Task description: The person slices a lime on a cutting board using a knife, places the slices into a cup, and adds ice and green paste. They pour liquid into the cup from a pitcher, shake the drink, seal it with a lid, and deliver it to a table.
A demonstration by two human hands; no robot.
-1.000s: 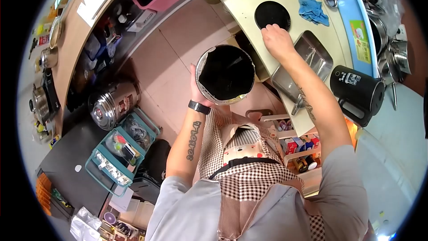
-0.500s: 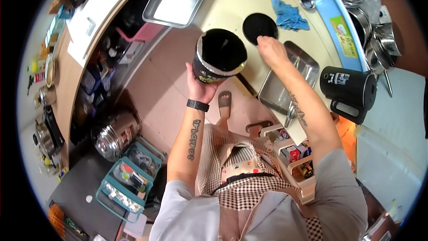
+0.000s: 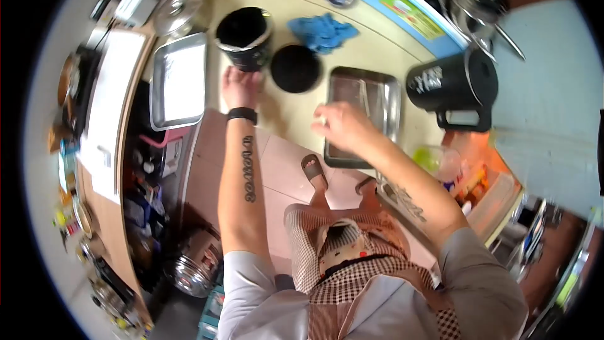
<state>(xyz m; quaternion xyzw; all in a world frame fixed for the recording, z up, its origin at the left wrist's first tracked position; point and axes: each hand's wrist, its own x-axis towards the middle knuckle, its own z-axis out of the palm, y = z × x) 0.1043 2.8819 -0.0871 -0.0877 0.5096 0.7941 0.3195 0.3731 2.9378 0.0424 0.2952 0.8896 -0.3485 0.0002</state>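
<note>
My left hand (image 3: 241,87) is wrapped round the lower side of a black tub (image 3: 250,58), which stands mouth up at the counter's left part, its inside dark and its rim pale. Beside it lies a flat black round lid (image 3: 296,69). My right hand (image 3: 343,127) hovers over the near left edge of a rectangular metal tray (image 3: 395,110), thumb and fingers pinched together. A pale speck shows at those fingertips; I cannot tell what it is. Behind the lid is a crumpled blue cloth (image 3: 324,31).
A black electric kettle (image 3: 453,85) stands right of the tray. Behind it, a blue bin (image 3: 402,9) holds metal pots. At left are a second metal tray (image 3: 179,82) and a glass pot lid (image 3: 182,9). An open drawer (image 3: 487,208) with packets is at lower right.
My left hand has carried the tub forward and left, from above the floor to the counter. My right hand has moved from beside the lid to the metal tray. The view has turned rightward.
</note>
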